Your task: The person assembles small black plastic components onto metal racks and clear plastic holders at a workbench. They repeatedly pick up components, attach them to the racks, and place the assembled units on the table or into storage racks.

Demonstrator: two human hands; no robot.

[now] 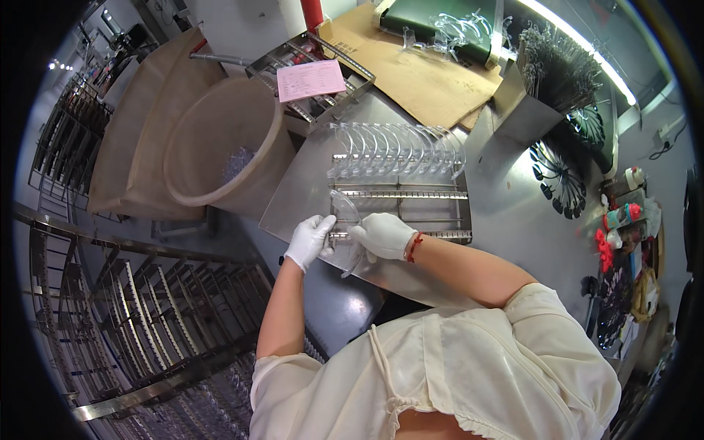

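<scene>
Both of my hands wear white gloves and meet at the near left corner of a metal slotted rack (433,196). Between them a clear curved plastic piece (345,204) stands partly over the rack's left end, its lower tip hanging past the near edge. My left hand (311,240) is closed with thumb and fingers at its left side. Pinched from the right, the same piece sits at the fingertips of my right hand (385,235). Along the rack's far side, a row of similar clear curved pieces (396,150) stands upright in the slots.
The rack lies on a steel table (293,198). A large tub (220,147) with clear bits stands left. Beyond are a pink sheet (311,80) on another rack, cardboard (418,73) and a green conveyor (440,26). Slotted shelving (147,315) is lower left; bundled wires (557,70) stand right.
</scene>
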